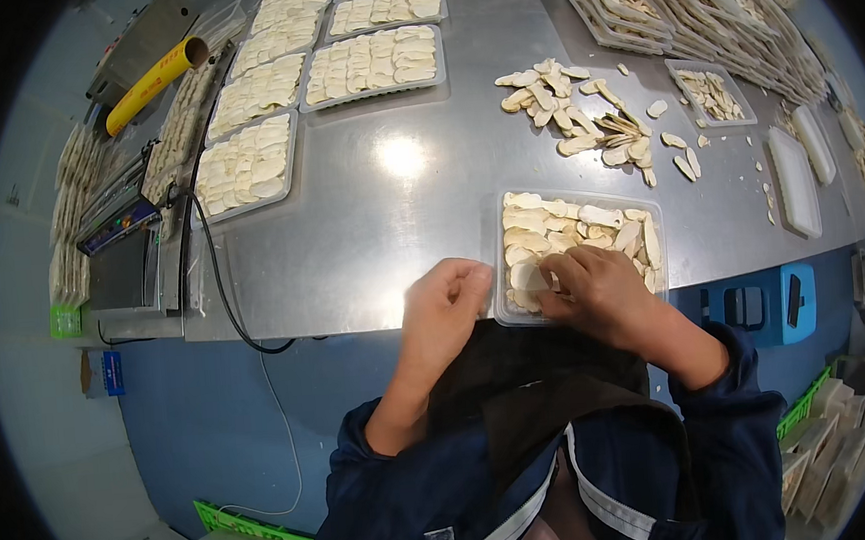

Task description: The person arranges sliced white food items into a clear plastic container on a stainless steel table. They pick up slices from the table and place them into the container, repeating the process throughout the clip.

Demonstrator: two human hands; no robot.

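Observation:
A clear plastic tray (662, 261) of pale, flat dried slices lies at the table's front edge. My right hand (601, 288) is over the tray's lower part. Its bent fingers and thumb pinch the right side of a broad, rounded slice (526, 277), though the fingers partly hide the contact. Rows of overlapping slices (525, 222) fill the left of this tray; those at its right lie less evenly. Beside the tray's left wall, my left hand (446, 299) has curled fingers with the thumb against them. Nothing shows in it.
Loose slices (603, 122) lie scattered beyond the tray. Filled trays (373, 67) stand at the far left, near a black cable (214, 263), a machine (125, 231) and a yellow tube (153, 86). Stacked trays (731, 23) line the right; a blue stool (796, 305) is below.

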